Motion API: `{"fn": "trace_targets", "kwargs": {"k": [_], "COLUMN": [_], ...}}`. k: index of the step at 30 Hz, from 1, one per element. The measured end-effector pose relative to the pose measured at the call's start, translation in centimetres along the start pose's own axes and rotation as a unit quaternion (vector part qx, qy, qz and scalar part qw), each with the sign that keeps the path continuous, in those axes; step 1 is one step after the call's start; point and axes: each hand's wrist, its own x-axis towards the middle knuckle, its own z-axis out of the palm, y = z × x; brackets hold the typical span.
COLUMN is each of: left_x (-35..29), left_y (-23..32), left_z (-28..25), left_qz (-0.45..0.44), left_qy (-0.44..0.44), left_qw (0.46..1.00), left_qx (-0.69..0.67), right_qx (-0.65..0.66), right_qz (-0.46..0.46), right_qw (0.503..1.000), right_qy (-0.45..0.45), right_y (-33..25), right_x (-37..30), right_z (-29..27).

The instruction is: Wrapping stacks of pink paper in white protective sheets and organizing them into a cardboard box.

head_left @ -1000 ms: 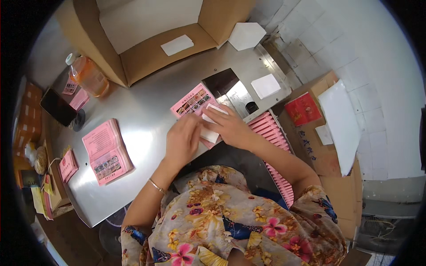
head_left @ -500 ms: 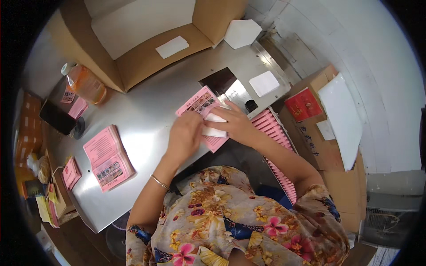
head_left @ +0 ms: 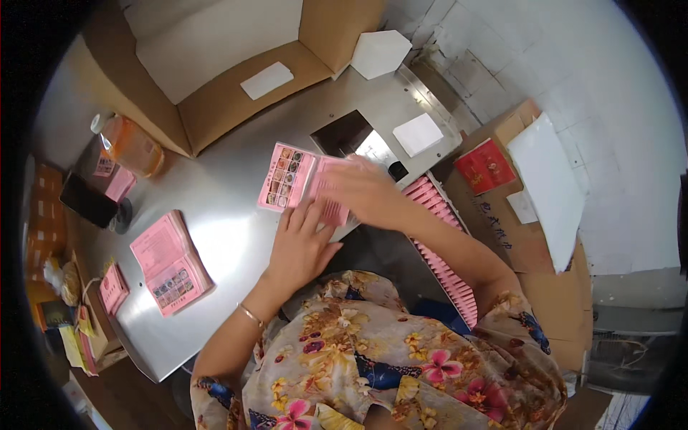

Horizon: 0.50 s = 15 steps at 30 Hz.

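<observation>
A pink printed paper (head_left: 288, 176) with small food photos lies on the steel table in front of me, with a crease across its middle. My left hand (head_left: 304, 240) rests at its near edge, fingers stretched out over the paper's lower border. Over the right half of the paper is my right hand (head_left: 365, 192), its fingers smeared by motion. Whether anything lies under that hand is hidden. To the left sits a thick stack of similar pink papers (head_left: 170, 261).
Along my right side runs a long box of pink folded packets (head_left: 444, 240). White sheets (head_left: 418, 135) lie at the far right of the table. An open cardboard box (head_left: 251, 89) stands at the back. A bottle of orange liquid (head_left: 132, 145) and a phone (head_left: 88, 199) are at left.
The pink paper has turned and now lies flatter on the table. The white folded piece under my right hand is no longer visible. My left hand has moved nearer and spread its fingers.
</observation>
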Motion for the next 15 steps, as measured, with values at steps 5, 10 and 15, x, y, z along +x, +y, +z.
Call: {"fn": "trace_targets", "kwargs": {"k": [5,10,15], "left_x": [4.2,4.8,2.0], "left_y": [-1.4,-4.2,-6.3], "left_z": [1.3,0.7,-0.1], "left_qz": [-0.011,-0.010,-0.040], "left_qy": [-0.045,0.005,0.062], "left_qw": [0.998,0.997,0.997], "left_qx": [-0.032,-0.072,0.021], "right_qx": [-0.138,-0.178,-0.132], "right_qz": [0.246,0.332,0.346], "right_qw": [0.958,0.925,0.927], "right_qy": [0.050,0.058,0.053], "right_y": [4.4,6.9,6.8], "right_x": [-4.6,-8.1,-7.6], "right_z": [-5.0,-4.4,-4.7]}}
